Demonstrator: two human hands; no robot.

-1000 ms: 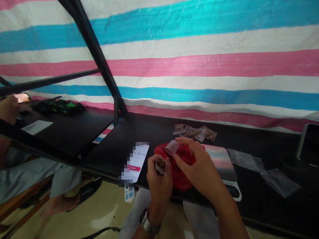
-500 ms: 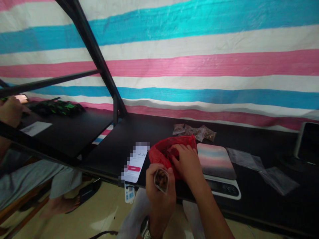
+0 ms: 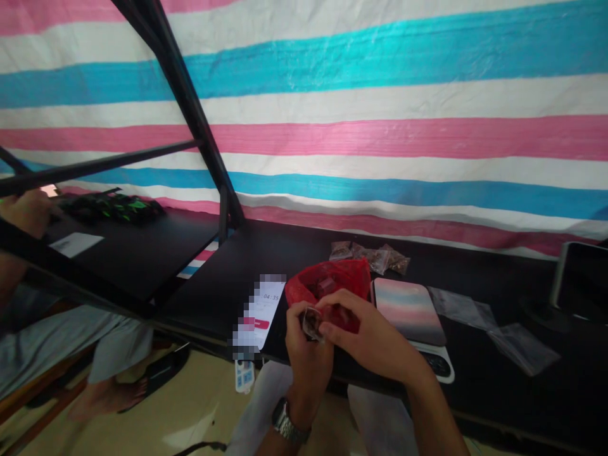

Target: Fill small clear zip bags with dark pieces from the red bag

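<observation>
Striped tarp (image 3: pixel 380 95), pink, white, blue, hangs behind black table (image 3: pixel 213 297); black metal frame (image 3: pixel 190 107) slants up at left. Around red plastic bag (image 3: pixel 327 285): phone (image 3: pixel 259 313) showing timer just left; digital scale (image 3: pixel 439 366) under pastel pad (image 3: pixel 408 311) just right; brown-filled packets (image 3: pixel 370 256) beyond; flat clear bags (image 3: pixel 494 332) well right. Small clear pouch (image 3: pixel 311 323), brown contents, held just in front of red bag, long axis roughly upright, slight tilt hard to judge. Left hand (image 3: pixel 308 358) curled around pouch; right hand (image 3: pixel 365 335) pinching its upper part, fingers pressed together.
</observation>
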